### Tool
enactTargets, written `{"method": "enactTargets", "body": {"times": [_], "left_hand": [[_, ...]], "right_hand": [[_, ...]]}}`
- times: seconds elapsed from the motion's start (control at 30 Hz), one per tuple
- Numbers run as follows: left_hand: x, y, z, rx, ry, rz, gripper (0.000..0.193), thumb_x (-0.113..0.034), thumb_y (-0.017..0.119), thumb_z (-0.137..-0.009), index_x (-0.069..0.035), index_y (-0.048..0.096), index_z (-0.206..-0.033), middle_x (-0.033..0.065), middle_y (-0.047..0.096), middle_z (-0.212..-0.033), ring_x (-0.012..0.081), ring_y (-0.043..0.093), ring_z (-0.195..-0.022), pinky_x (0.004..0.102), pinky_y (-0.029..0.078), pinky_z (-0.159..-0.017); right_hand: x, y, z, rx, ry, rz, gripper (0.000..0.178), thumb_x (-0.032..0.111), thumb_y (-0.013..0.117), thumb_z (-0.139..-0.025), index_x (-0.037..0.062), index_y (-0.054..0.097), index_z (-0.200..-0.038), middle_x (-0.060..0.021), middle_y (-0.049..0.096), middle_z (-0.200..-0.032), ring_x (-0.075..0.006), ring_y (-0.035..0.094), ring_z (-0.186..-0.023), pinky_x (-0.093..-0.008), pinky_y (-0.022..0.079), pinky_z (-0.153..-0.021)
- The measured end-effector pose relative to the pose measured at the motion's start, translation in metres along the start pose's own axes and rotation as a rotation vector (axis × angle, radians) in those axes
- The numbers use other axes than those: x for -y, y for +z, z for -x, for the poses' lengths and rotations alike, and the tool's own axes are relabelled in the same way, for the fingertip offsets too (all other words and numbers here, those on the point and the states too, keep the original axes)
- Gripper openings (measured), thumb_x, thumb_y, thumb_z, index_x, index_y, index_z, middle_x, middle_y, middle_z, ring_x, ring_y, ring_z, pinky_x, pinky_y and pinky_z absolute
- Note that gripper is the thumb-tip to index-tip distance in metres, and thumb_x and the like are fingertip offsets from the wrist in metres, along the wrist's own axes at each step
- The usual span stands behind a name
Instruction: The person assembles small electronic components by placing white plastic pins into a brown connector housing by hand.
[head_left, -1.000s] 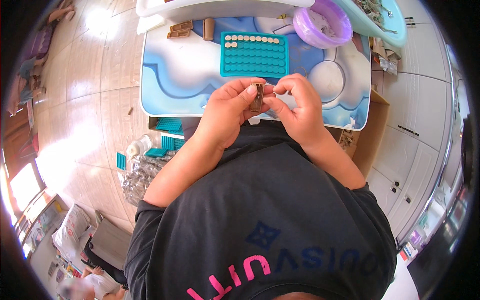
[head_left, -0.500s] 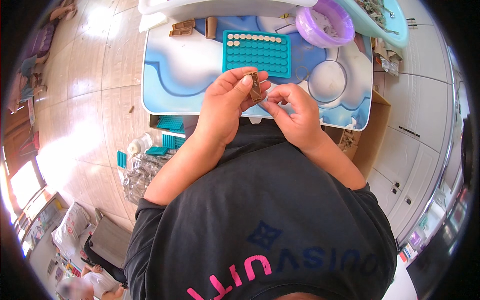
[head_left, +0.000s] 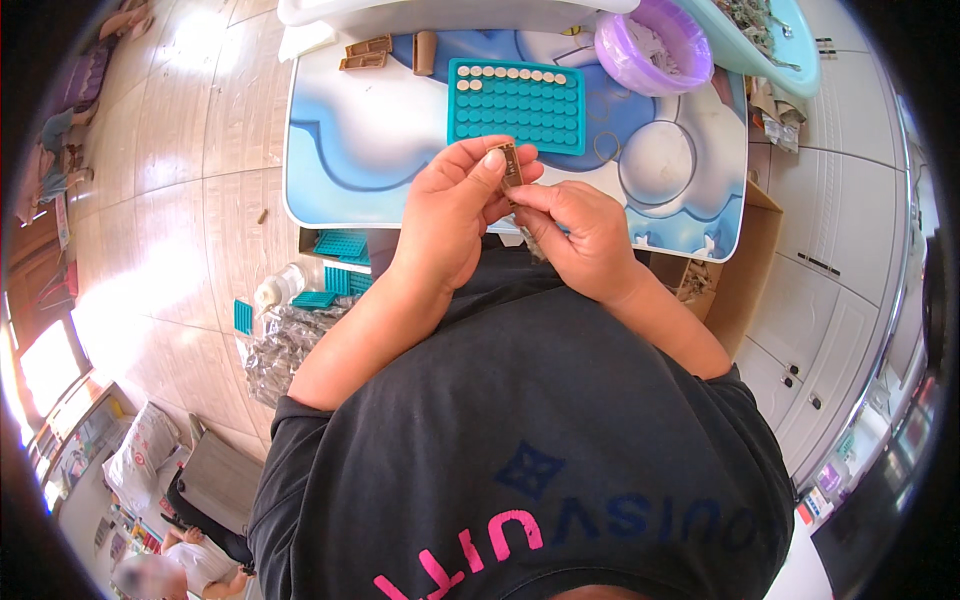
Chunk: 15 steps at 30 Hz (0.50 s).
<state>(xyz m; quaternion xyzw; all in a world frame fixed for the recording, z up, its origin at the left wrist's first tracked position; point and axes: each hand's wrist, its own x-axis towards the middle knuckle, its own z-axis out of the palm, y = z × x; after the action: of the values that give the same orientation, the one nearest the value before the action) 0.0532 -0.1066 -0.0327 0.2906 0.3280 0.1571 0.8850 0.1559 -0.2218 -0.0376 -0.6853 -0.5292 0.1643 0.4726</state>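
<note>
Now, centre of frame: left hand point(head_left: 447, 200) clamped on a small brown piece point(head_left: 510, 168), thumb on its face, hollow side up, probably to keep the inside in sight. Right hand point(head_left: 580, 240) at its lower end, thumb and fingertips close together; cannot tell whether they pinch it or only touch. These fingers hide that end. Left elbow bent, likely for steadiness near the body.

Just above: teal tray point(head_left: 515, 122) on the bench point(head_left: 350, 130), white discs point(head_left: 510, 72) in its top rows; left fingers overlap its lower edge. Upper left: more brown parts point(head_left: 424, 54). Top edge: pale bin point(head_left: 450, 18), blocking that side. Upper right: purple basin point(head_left: 607, 52).
</note>
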Motion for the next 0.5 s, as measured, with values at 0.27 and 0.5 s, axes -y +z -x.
{"method": "enactTargets", "body": {"times": [0.27, 0.5], "left_hand": [[0.003, -0.002, -0.003, -0.014, -0.010, -0.024, 0.021, -0.013, 0.049, -0.095, 0.001, 0.051, -0.110, 0.0128, 0.062, -0.104, 0.0191, 0.061, -0.094, 0.0281, 0.051, -0.077], [0.005, -0.007, -0.004, -0.019, -0.046, -0.035, 0.024, -0.015, 0.050, -0.094, 0.001, 0.054, -0.112, 0.0108, 0.063, -0.100, 0.0156, 0.062, -0.087, 0.0284, 0.051, -0.076]], "right_hand": [[-0.001, -0.001, -0.005, 0.028, -0.038, 0.108, 0.018, 0.011, 0.067, -0.075, 0.0080, 0.064, -0.093, -0.0092, 0.061, -0.068, -0.0265, 0.058, -0.061, -0.0360, 0.044, -0.055], [-0.001, -0.003, -0.012, -0.039, -0.116, 0.231, 0.017, 0.012, 0.067, -0.075, 0.0089, 0.064, -0.091, -0.0067, 0.059, -0.065, -0.0254, 0.056, -0.058, -0.0353, 0.042, -0.053]]}}
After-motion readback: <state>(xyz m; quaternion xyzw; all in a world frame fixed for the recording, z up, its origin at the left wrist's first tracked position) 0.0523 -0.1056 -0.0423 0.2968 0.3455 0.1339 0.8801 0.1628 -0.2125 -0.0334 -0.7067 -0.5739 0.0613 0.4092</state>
